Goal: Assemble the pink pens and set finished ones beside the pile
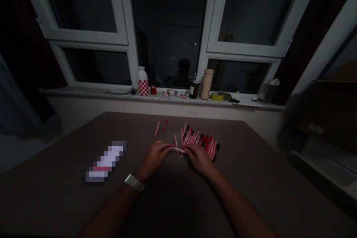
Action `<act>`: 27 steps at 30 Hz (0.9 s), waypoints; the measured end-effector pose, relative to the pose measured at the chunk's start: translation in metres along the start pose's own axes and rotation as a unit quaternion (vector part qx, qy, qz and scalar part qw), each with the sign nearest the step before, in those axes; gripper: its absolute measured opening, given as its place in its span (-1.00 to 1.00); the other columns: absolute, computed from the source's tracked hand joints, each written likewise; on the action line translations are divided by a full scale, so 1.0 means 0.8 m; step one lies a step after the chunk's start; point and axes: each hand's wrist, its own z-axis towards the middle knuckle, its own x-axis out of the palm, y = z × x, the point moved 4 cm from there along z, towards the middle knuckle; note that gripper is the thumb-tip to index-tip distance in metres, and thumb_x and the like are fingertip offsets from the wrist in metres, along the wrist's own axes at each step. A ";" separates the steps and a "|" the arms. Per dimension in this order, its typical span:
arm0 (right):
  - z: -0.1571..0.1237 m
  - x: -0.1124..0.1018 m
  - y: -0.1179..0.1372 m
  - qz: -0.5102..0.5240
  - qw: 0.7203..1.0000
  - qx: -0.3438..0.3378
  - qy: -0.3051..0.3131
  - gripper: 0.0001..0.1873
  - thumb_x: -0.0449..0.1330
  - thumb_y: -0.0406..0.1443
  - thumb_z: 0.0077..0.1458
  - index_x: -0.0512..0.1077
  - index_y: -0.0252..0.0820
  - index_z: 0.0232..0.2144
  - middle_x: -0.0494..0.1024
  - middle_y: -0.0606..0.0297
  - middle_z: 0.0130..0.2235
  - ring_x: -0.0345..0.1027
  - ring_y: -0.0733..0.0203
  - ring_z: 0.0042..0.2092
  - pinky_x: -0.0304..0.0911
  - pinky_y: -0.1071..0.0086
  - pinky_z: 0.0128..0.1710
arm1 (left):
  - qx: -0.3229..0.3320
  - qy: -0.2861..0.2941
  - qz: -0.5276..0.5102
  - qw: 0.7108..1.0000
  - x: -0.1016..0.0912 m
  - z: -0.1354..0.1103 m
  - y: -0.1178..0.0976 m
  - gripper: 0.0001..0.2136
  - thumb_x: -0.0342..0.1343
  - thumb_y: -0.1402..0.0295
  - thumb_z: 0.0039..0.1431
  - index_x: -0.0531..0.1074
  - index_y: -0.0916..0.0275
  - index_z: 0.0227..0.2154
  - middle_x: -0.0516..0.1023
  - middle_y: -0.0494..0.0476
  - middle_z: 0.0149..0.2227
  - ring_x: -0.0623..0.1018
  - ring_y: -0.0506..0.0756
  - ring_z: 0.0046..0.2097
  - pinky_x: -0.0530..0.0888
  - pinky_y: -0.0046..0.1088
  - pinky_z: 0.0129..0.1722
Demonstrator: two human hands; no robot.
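Note:
A slim white-and-pink pen [178, 150] spans the gap between my two hands, roughly level above the table. My left hand [157, 156] pinches its left end with thumb and fingertips. At the other end, the fingers of my right hand [198, 157] are closed on it. Just beyond it lies a single pink pen [176, 143]. A dense group of pink, red and black pens [199, 137] spreads behind and to the right of my right hand, which hides some of them. Farther back on the left, a pink pen [157, 128] and a red pen [165, 126] lie apart.
The brown table [69, 200] carries a pixelated pale oblong thing [107, 161] at left. On the windowsill [173, 97] behind stand a checkered bottle [143, 81], a red jar [153, 90], a dark drink cup [194, 89], a tan flask [206, 83] and a yellow tape roll [217, 96].

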 end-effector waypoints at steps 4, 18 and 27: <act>-0.001 0.002 0.008 -0.006 1.000 0.004 0.010 -0.72 0.05 -0.25 0.31 0.55 -0.15 -0.13 0.63 0.11 -0.12 0.49 0.05 -0.08 0.31 0.23 -0.04 | -0.015 0.004 -0.004 1.000 0.002 0.000 0.003 -0.78 0.14 0.19 0.24 0.64 0.14 -0.27 0.63 0.14 -0.30 0.55 0.13 -0.22 0.40 -0.41 -0.19; -0.003 0.007 0.004 0.097 0.992 0.083 -0.005 -0.74 0.20 -0.16 0.18 0.58 -0.19 -0.21 0.66 0.14 -0.22 0.52 0.07 -0.19 0.37 0.26 -0.17 | 0.000 0.022 0.016 1.000 0.001 -0.001 -0.008 -0.81 0.14 0.25 0.24 0.62 0.20 -0.30 0.60 0.12 -0.34 0.53 0.09 -0.29 0.39 -0.45 -0.26; -0.004 0.017 0.000 0.181 0.977 0.100 0.052 -0.64 0.25 -0.05 0.14 0.58 -0.21 -0.19 0.66 0.17 -0.22 0.53 0.07 -0.19 0.38 0.26 -0.17 | -0.036 0.021 -0.041 0.998 0.002 0.001 -0.002 -0.76 0.13 0.22 0.24 0.58 0.27 -0.38 0.62 0.09 -0.42 0.55 0.07 -0.34 0.40 -0.47 -0.31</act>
